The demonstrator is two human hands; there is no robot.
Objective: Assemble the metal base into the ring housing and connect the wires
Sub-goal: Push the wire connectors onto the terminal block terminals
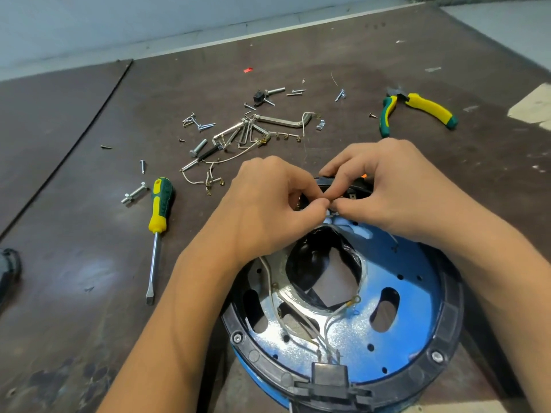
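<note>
White thin wires [269, 278]: limp, light, with small slippery terminals; I judge the terminal the best hold. My left hand [268, 204] and right hand [396, 189] both pinch a wire end at 12 o'clock of the black plastic ring housing [451, 317] holding the stiff blue-sheened metal base [351, 335]

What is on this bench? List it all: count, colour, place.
black plastic ring housing: one, black, near right
shiny metal base: one, blue-tinted, inside housing
white wires with ring terminals: several, white, across base
flat-blade screwdriver: one, green-yellow handle, left
pliers: one, green-yellow handles, far right
L-shaped hex keys: several, silver, far centre
loose screws and bolts: many, silver, far centre
brown table: one, brown, beneath all
left hand: one, grip pinching a wire end at far rim
right hand: one, grip pinching same spot
</note>
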